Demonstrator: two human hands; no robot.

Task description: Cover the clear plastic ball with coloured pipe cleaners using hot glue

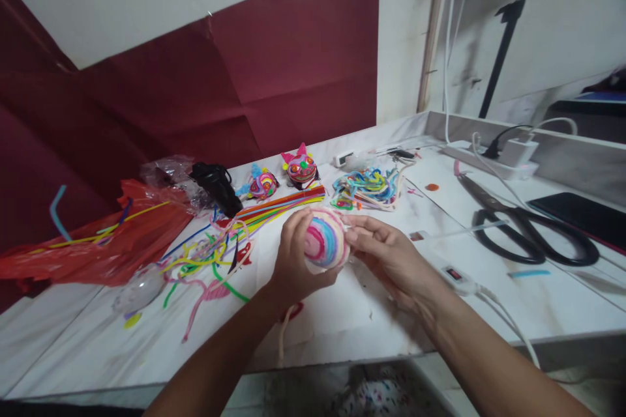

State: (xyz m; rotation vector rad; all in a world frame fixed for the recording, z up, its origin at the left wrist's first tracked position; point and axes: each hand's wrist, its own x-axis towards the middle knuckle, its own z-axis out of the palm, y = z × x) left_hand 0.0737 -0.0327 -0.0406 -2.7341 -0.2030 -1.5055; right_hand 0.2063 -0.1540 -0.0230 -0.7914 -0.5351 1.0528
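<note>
My left hand (293,260) is wrapped round a ball (323,241) with pink, blue and cream stripes that look like fuzzy pipe cleaners wound in rings. At the ball's right edge, the thumb and forefinger of my right hand (386,251) are pinched together. What lies between those fingertips is too small to make out. Behind the ball is a bundle of straight coloured pipe cleaners (288,202). To the left lies a tangle of loose pipe cleaners (210,260).
Two decorated animal heads (300,169) stand at the back, beside a pile of curled pipe cleaners (369,186). Large black-handled scissors (518,218), a phone (581,215) and a power strip (493,153) lie right. A red plastic bag (147,234) is left. White cables cross the right side.
</note>
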